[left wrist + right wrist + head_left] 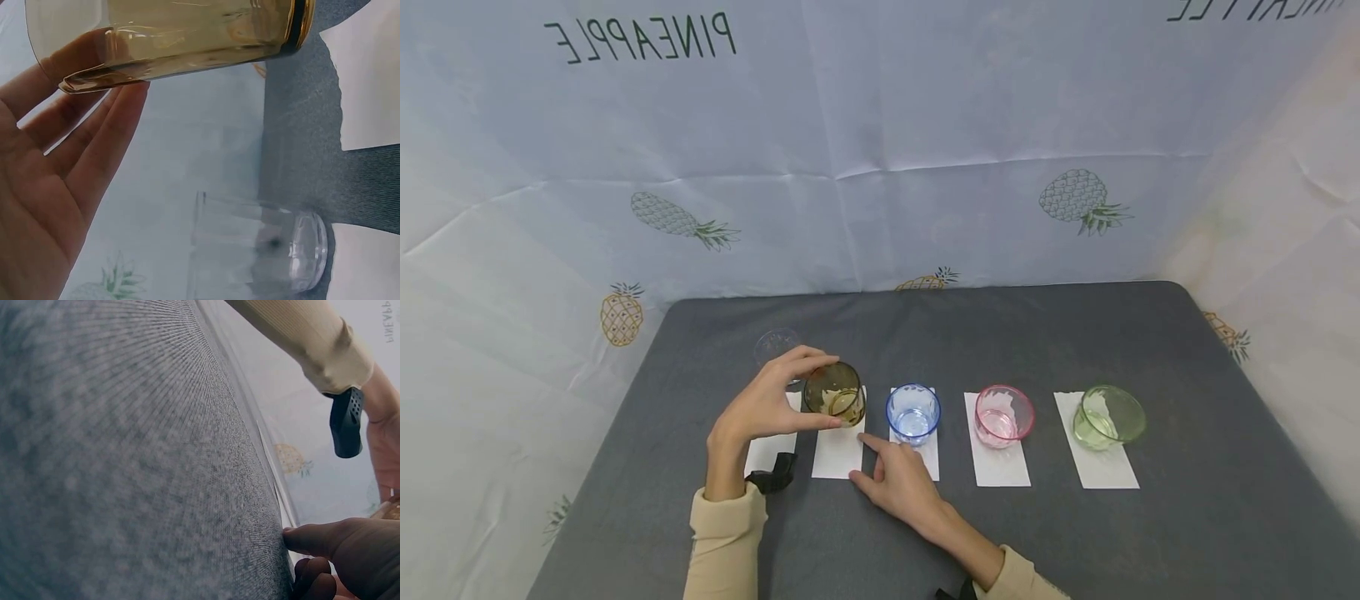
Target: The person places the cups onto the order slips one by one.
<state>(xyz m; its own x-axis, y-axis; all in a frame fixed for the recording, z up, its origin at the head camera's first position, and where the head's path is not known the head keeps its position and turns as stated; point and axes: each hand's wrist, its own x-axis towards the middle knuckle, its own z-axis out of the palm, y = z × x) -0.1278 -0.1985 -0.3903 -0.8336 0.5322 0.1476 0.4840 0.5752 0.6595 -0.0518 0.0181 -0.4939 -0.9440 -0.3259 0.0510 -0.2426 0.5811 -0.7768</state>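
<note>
My left hand (765,400) holds an amber glass (820,385) between thumb and fingers. In the left wrist view the amber glass (187,37) is held above the table, its base to the right. Below it lies a white paper sheet (837,458). My right hand (904,482) rests at that sheet's right edge, index finger and thumb extended; in the right wrist view the thumb (312,537) touches the sheet's edge. Just right of the sheet a blue glass (913,414) stands on another paper. A clear glass (269,250) is behind the left hand, partly hidden in the head view.
A pink glass (1003,416) and a green glass (1108,417) stand on their own white papers farther right. Another paper (769,454) lies left, partly covered by the left hand. Grey cloth covers the table (1195,517); a pineapple-print curtain (880,108) hangs behind.
</note>
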